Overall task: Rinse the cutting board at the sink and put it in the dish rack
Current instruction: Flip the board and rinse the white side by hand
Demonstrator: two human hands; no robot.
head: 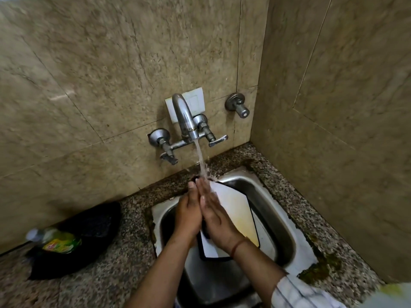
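The cutting board point(235, 210), white with a dark rim and a yellowish stain, leaned tilted inside the steel sink point(287, 230), its upper end reaching up behind the fingertips and its lower end behind the right wrist. The left hand point(189, 216) and right hand point(213, 216) were pressed palm to palm in front of the board, fingers point(201, 187) held straight and closed together, pinching nothing. Whether either hand touched the board could not be told. The water stream point(201, 158) fell from the tap point(184, 118) straight onto the fingertips. Left of the hands, well apart on the speckled table point(129, 263), lay a dark cloth point(89, 236) with a green-labelled bottle point(55, 240) resting on it.
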